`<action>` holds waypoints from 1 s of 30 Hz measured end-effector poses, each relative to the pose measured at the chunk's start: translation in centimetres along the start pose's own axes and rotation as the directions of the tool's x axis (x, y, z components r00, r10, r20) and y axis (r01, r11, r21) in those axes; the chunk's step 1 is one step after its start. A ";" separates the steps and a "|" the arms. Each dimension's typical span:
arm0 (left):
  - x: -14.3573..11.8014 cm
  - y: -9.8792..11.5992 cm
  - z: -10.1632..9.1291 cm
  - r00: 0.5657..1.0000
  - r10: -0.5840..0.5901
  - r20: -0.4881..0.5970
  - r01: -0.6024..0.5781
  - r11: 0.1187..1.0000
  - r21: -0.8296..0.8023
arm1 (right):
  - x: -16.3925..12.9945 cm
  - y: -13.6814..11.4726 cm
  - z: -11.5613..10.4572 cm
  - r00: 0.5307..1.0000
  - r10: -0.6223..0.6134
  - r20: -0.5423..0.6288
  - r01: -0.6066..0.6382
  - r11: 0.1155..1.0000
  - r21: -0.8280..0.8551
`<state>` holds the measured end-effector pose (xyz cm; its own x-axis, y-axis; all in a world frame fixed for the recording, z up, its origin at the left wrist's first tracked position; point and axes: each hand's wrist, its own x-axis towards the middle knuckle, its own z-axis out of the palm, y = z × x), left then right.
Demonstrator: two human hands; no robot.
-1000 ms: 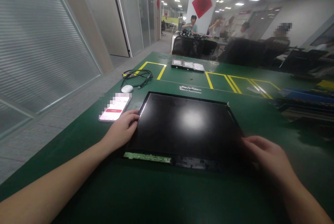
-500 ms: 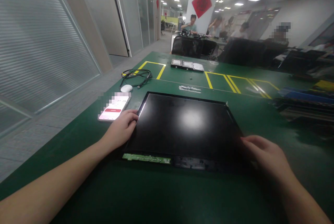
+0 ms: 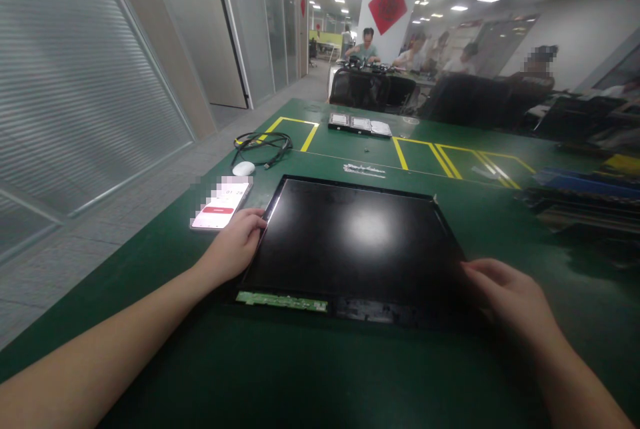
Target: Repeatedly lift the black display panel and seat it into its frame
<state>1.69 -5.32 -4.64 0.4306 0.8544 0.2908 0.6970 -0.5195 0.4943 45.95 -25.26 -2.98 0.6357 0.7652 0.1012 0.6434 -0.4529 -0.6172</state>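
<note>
screen panel (image 3: pixel 355 242) flat on green table (image 3: pixel 300 375), near centre. left hand (image 3: pixel 235 245) fingers curled on left edge, right hand (image 3: pixel 505 299) loosely spread at right edge, probably steadying it. phone (image 3: pixel 221 205) just left.

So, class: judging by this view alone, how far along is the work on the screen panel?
Done: the screen panel lies bare, its green circuit strip exposed. In hand: left hand and right hand rest on opposite edges; grip unclear. Left: the panel is not yet lifted off the green mat.
</note>
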 end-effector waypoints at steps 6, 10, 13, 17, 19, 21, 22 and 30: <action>0.0 -0.1 0.1 1.000 0.004 -0.009 -0.004 1.000 0.000 | 0.0 -0.2 -0.2 0.980 0.174 0.093 -0.179 0.983 0.043; -0.1 -0.1 0.2 1.000 0.014 -0.011 -0.014 1.000 -0.011 | -0.1 0.0 -0.1 0.985 0.149 0.090 -0.156 0.984 0.083; -0.2 0.0 0.3 1.000 0.016 -0.015 -0.016 1.000 -0.023 | 0.0 0.1 0.0 0.983 0.161 0.088 -0.169 0.982 0.088; -0.1 0.1 -0.1 1.000 0.007 0.016 -0.006 0.999 -0.040 | 0.0 0.0 0.0 0.975 0.194 0.108 -0.205 0.974 0.101; -0.1 0.2 -0.7 0.998 0.012 0.054 -0.010 0.999 -0.048 | -0.1 -0.1 -0.1 0.970 0.214 0.118 -0.226 0.969 0.099; 0.0 0.5 -1.6 0.994 0.028 0.104 -0.023 0.999 -0.043 | 0.0 -0.3 -0.2 0.970 0.215 0.116 -0.227 0.969 0.100; 0.0 0.6 -2.0 0.991 0.036 0.126 -0.032 0.999 -0.035 | 0.0 -0.3 -0.2 0.971 0.209 0.114 -0.220 0.970 0.099; -1.0 2.2 -4.1 0.918 0.182 0.352 -0.221 0.973 0.074 | 0.2 0.0 -0.2 0.988 0.128 0.086 -0.135 0.988 0.077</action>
<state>0.40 -7.28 -0.48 0.7237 0.6866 0.0689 0.6251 -0.6946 0.3560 46.12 -25.18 -2.79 0.6741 0.7372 -0.0460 0.5168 -0.5152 -0.6837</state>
